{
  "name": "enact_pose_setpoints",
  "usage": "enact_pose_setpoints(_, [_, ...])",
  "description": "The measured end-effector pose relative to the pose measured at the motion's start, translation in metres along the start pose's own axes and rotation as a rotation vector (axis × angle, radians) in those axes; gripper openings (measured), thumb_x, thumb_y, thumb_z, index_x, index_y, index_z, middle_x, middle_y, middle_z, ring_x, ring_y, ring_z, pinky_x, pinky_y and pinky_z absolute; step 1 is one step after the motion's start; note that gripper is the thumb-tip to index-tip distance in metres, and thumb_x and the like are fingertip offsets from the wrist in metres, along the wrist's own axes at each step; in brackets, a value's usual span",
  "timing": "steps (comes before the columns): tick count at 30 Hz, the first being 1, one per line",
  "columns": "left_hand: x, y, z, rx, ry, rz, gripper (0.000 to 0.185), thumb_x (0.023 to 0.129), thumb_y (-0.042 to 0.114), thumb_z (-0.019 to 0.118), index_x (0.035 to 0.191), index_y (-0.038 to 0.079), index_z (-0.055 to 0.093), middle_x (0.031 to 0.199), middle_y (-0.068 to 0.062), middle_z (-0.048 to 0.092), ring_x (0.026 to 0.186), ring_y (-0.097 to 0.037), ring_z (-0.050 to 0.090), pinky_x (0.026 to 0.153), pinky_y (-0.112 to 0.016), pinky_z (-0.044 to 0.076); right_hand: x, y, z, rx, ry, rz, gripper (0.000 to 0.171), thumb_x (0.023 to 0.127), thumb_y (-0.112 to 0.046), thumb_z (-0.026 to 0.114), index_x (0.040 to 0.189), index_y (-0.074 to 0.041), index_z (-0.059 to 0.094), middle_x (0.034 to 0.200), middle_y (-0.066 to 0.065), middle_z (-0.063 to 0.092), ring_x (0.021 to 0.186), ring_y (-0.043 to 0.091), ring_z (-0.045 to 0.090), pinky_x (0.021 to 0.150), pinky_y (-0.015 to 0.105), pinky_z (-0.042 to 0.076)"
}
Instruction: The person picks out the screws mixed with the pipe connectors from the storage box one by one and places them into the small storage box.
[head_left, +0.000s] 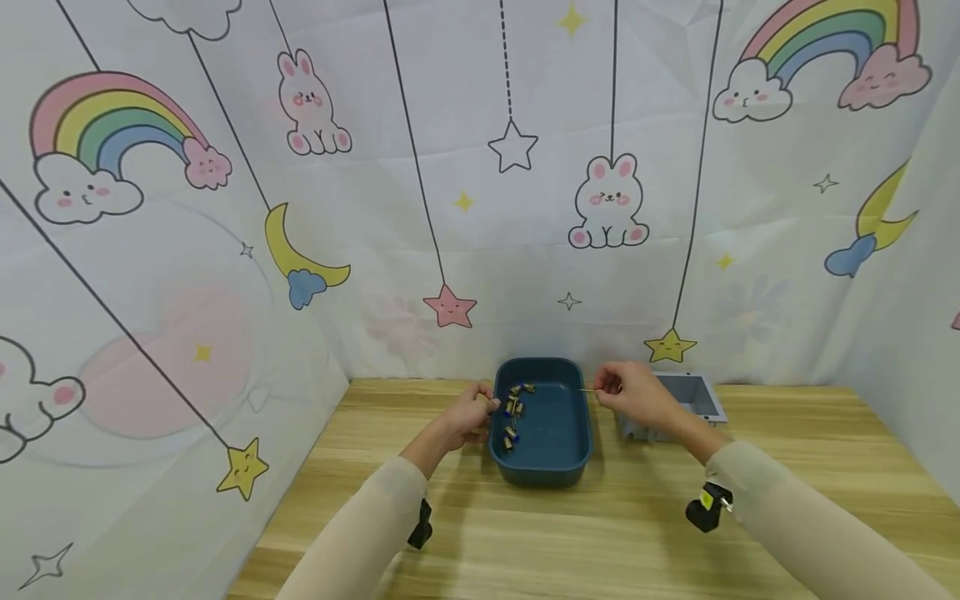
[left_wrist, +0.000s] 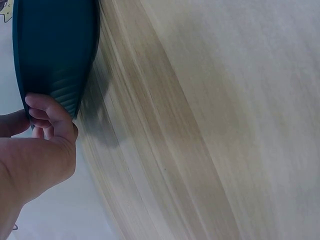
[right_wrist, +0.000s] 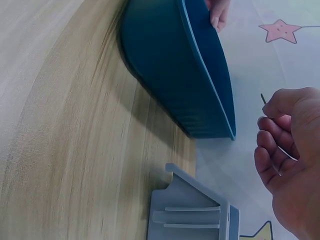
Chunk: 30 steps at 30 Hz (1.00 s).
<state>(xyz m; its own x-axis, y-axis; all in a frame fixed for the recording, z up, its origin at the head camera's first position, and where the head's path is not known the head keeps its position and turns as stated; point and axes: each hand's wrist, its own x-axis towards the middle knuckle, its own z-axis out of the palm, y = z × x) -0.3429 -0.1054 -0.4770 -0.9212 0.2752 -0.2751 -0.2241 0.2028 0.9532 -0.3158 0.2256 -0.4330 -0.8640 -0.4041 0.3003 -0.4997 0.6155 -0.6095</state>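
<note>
A printed backdrop [head_left: 450,208] of rainbows, rabbits, moons and hanging stars closed off the far edge and both side edges of the wooden tabletop [head_left: 600,533]. Two pale sleeves reached in from the near edge, each with a small black camera strapped under the wrist.

A dark blue tray [head_left: 558,417] sat near the middle of the far edge, its long side running away from the person. Just beside its right side, also close to the far edge, stood a smaller grey box [head_left: 693,392], open at the top; the right wrist view showed ribs on the grey box's outer wall and a narrow gap between it and the tray.

The left hand [head_left: 468,414] was at the tray's left rim, fingers curled, and the left wrist view showed the fingertips bent against the tray's outer wall and the thumb over the rim.

The right hand [head_left: 630,392] hovered between the tray's right rim and the grey box, clear of the tabletop, with thumb and forefinger pinching a thin pin [head_left: 587,389] whose free end pointed left over the tray's rim.

Along the left side of the tray's floor lay a loose row of small parts [head_left: 513,412], brassy with blue bits, too small to tell apart.
</note>
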Motion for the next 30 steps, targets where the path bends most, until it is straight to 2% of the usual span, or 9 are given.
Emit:
enact_pose_setpoints(4, [0.001,0.001,0.000,-0.005,-0.001,-0.005,0.011,0.113,0.018,0.050,0.117,0.013,0.042,0.089,-0.003,0.044,0.068,-0.016,0.042,0.060,-0.029,0.041,-0.002,0.002,-0.002,0.006,0.015,0.007,0.004,0.096,-0.002,0.071,0.096,-0.005,0.068,0.088,0.001,0.066,0.079,0.015,0.061,0.069,0.031,0.053])
enact_pose_setpoints(10, [0.001,0.001,-0.001,-0.002,0.001,-0.003,0.013,0.113,0.018,0.052,0.119,0.012,0.042,0.090,-0.004,0.045,0.070,-0.017,0.042,0.061,-0.030,0.041,-0.004,0.007,-0.004,0.007,0.023,0.011,0.003,0.097,-0.003,0.072,0.097,-0.003,0.069,0.087,0.001,0.067,0.078,0.015,0.062,0.068,0.030,0.053])
enact_pose_setpoints(17, [0.002,0.002,0.000,-0.002,-0.003,-0.011,0.012,0.113,0.018,0.052,0.118,0.013,0.042,0.088,-0.004,0.044,0.069,-0.017,0.042,0.062,-0.031,0.042,-0.007,0.015,-0.006,0.001,0.030,0.050,0.004,0.099,-0.005,0.069,0.096,-0.007,0.070,0.088,0.001,0.068,0.079,0.015,0.062,0.069,0.031,0.054])
enact_pose_setpoints(30, [0.003,0.000,0.000,-0.002,0.006,-0.014,0.012,0.112,0.018,0.053,0.118,0.013,0.043,0.092,-0.004,0.047,0.070,-0.016,0.045,0.062,-0.029,0.043,-0.012,0.019,-0.016,-0.005,0.015,0.048,0.004,0.100,-0.006,0.070,0.097,-0.004,0.068,0.089,0.002,0.067,0.079,0.016,0.062,0.068,0.031,0.053])
